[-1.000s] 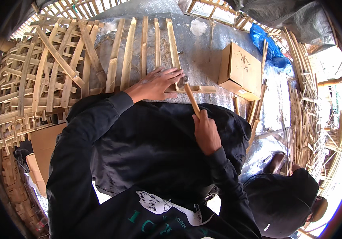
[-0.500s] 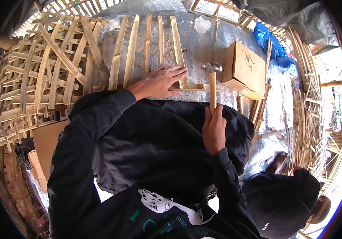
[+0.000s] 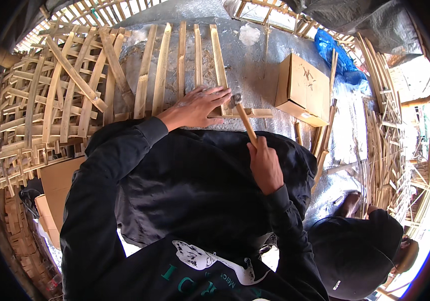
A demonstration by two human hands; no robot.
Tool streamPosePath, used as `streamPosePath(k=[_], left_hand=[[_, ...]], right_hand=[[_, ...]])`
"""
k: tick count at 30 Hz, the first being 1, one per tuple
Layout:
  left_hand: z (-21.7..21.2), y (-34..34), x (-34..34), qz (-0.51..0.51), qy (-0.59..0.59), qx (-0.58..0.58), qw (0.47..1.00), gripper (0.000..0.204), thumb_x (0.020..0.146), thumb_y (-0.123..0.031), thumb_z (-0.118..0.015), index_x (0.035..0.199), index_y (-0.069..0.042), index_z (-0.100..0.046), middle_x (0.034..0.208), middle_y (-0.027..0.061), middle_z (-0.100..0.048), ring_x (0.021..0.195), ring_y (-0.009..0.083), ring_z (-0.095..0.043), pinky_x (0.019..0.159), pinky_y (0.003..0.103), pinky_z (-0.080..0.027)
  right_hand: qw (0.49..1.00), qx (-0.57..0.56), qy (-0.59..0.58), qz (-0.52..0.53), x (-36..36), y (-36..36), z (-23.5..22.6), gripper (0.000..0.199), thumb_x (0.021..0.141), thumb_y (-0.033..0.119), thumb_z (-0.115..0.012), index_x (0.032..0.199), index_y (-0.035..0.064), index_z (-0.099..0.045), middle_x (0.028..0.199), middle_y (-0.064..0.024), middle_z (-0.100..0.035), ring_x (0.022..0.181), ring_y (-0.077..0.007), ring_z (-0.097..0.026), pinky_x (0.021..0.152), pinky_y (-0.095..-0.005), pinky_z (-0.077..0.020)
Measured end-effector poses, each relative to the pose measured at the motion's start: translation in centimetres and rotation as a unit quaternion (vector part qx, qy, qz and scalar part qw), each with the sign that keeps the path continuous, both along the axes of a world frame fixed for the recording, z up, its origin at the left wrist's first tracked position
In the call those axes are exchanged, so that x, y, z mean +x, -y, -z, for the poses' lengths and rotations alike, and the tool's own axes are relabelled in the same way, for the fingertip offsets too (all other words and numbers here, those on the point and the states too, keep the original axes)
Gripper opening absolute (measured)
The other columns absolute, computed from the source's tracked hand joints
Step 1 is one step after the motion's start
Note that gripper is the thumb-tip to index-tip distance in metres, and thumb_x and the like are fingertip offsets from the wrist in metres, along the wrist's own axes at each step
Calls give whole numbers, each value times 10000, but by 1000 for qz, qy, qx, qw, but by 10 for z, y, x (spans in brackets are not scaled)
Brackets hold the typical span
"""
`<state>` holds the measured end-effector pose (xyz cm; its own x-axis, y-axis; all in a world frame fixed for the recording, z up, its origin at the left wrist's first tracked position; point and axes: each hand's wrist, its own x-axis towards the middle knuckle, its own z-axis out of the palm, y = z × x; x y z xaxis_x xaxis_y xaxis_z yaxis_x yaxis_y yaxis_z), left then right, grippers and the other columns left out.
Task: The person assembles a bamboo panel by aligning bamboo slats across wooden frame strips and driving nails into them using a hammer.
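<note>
My right hand (image 3: 266,165) is wrapped round the wooden handle of a hammer (image 3: 245,120). Its metal head is by the near end of a bamboo strip (image 3: 218,52), close to my left fingertips. With fingers stretched out, my left hand (image 3: 197,106) lies across the near ends of the strips; anything under its palm is hidden. Several more bamboo strips (image 3: 162,65) run away from me, side by side. They meet a crosswise bamboo strip (image 3: 257,113), whose right end shows beyond the hammer.
A finished-looking woven bamboo lattice (image 3: 49,100) lies at left. Right of the strips stands a cardboard box (image 3: 302,90) with small dark bits on top, near a blue plastic sheet (image 3: 336,52). Bundled bamboo (image 3: 383,135) and a person in black (image 3: 355,251) are farther right.
The hammer has swung down and left, its head now near my left fingertips. My left hand stays on the strips; the whole view has shifted slightly.
</note>
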<state>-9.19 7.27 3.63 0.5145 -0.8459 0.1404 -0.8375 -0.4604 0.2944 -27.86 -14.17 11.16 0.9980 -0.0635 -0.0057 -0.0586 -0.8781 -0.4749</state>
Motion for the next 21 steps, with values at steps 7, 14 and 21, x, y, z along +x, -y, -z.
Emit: streamPosePath(k=[7, 14, 21], left_hand=[[3, 2, 1, 10, 5, -26, 1000, 829, 972, -540, -625, 1609, -91, -344, 1664, 72, -365, 1537, 243, -324, 1224, 481, -298], [2, 0, 4, 19, 5, -45, 999, 828, 971, -550, -620, 1601, -82, -359, 1665, 69, -365, 1535, 234, -327, 1222, 481, -302], [1, -2, 0, -6, -13, -16, 1000, 827, 972, -524, -630, 1616, -96, -337, 1672, 71, -348, 1539, 247, -312, 1227, 477, -290]], right_hand=[[997, 41, 9, 57, -1, -7, 1, 237, 1063, 186, -566, 1024, 2, -421, 728, -297, -615, 703, -507, -625, 549, -576, -453], [992, 88, 52, 77, -1, -9, -11, 224, 1053, 181, -581, 1033, 13, -435, 753, -313, -620, 724, -532, -609, 562, -584, -443], [1000, 28, -11, -2, 3, -4, -7, 238, 1051, 183, -590, 1001, 14, -431, 688, -290, -597, 670, -510, -608, 562, -584, -450]])
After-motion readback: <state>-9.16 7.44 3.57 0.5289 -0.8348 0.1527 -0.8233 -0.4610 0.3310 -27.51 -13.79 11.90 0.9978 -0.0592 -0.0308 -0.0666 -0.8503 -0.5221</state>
